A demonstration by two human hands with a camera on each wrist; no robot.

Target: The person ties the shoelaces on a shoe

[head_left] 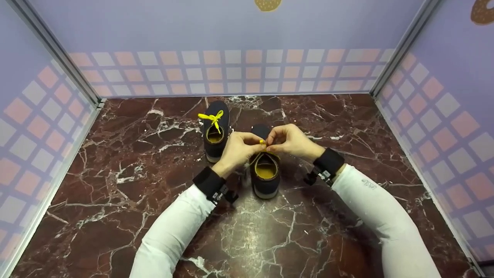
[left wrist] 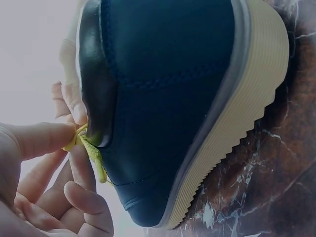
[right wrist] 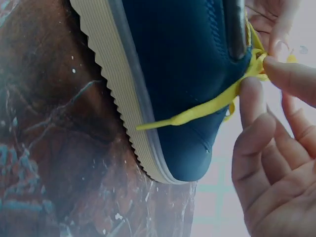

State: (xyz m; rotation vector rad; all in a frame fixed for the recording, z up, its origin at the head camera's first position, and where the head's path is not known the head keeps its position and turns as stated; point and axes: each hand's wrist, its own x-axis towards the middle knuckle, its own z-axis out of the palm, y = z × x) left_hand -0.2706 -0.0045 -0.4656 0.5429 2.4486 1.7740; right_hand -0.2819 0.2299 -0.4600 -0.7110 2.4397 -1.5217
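Observation:
A dark shoe (head_left: 266, 186) with a yellow lining stands on the table, its toe pointing away from me. Over its tongue, my left hand (head_left: 240, 150) pinches the yellow shoelace (left wrist: 91, 149) between thumb and forefinger. From the other side my right hand (head_left: 292, 143) pinches the same lace, its fingertips close to the left ones. One lace end hangs down the shoe's side to the pale ridged sole (right wrist: 116, 74) in the right wrist view. The knot itself is partly hidden by the fingers.
A second dark shoe (head_left: 217, 148) stands to the left, its yellow lace (head_left: 214, 117) tied in a bow. Both shoes are on a dark red marbled table (head_left: 154, 170). Checked lilac panels (head_left: 231, 34) rise at the back and on both sides.

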